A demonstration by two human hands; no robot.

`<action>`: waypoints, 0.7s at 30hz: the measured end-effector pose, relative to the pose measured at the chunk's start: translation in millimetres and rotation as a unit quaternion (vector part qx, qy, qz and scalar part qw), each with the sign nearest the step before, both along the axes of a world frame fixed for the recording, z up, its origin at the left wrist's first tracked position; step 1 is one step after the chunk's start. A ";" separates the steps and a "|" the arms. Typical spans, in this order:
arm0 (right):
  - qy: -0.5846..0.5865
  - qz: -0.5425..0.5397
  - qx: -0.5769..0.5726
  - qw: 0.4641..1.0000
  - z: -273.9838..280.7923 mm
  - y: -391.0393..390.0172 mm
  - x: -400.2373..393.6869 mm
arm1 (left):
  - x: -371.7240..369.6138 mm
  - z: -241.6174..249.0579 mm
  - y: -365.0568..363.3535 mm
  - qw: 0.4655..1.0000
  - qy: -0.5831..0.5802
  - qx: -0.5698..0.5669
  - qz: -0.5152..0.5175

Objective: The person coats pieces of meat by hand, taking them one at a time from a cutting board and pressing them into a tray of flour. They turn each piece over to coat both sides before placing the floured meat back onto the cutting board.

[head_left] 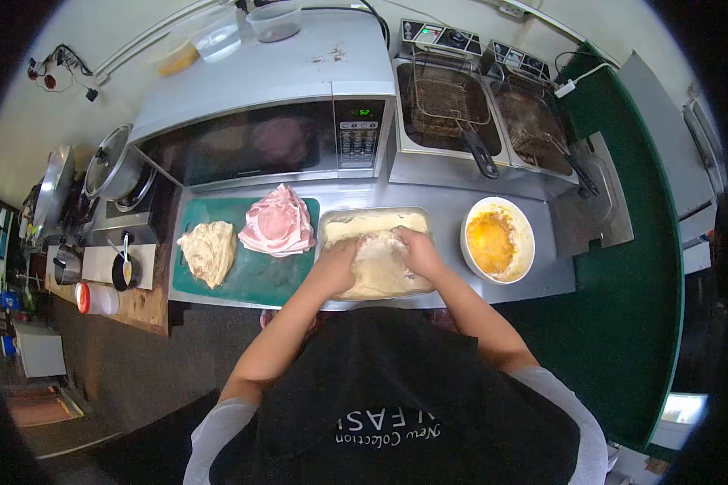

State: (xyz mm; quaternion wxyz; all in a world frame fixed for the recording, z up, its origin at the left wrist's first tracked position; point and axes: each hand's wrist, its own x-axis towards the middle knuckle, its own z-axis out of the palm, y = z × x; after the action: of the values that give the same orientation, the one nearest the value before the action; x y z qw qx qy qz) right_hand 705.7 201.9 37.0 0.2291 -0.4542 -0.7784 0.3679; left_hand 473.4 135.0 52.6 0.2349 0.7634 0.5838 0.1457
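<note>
A metal tray (378, 210) of pale flour or fine crumbs (380, 281) is in front of me. In it lies a flour-dusted slice of meat (378, 245), faintly pink under the powder. My left hand (336, 267) grips its left side, with the fingertips partly hidden in the powder. My right hand (419, 254) has its fingers curled on the upper right edge of the slice. Left of the tray, a stack of raw pink meat slices (278, 223) and a pile of coated pale slices (209, 252) rest on a green cutting board (259, 279).
A white bowl (527, 257) of beaten egg (491, 242) stands right of the tray. Behind are a microwave (259, 137) and a double deep fryer with wire baskets (449, 101), their black handles (480, 155) jutting forward. At far left are a lidded pot (113, 166) and a small black pan (124, 271).
</note>
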 end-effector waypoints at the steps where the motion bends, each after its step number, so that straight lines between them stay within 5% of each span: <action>1: 0.006 -0.005 -0.004 1.000 0.4 3.8 -1.6 | 0.0 -2.6 3.5 1.000 -0.013 0.013 0.010; 12: 0.119 -0.089 -0.073 0.986 -4.5 20.3 11.6 | 9.6 -3.7 22.3 0.981 -0.056 0.002 0.188; 21: 0.154 -0.062 -0.061 0.984 3.2 31.9 18.6 | 22.9 5.9 13.6 0.966 -0.129 0.041 0.222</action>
State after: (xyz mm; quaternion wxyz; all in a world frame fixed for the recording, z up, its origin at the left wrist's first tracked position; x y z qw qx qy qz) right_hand 724.2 233.8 40.2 0.3403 -0.4527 -0.6801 0.4656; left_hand 496.3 148.5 58.4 0.2386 0.5981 0.6972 0.3152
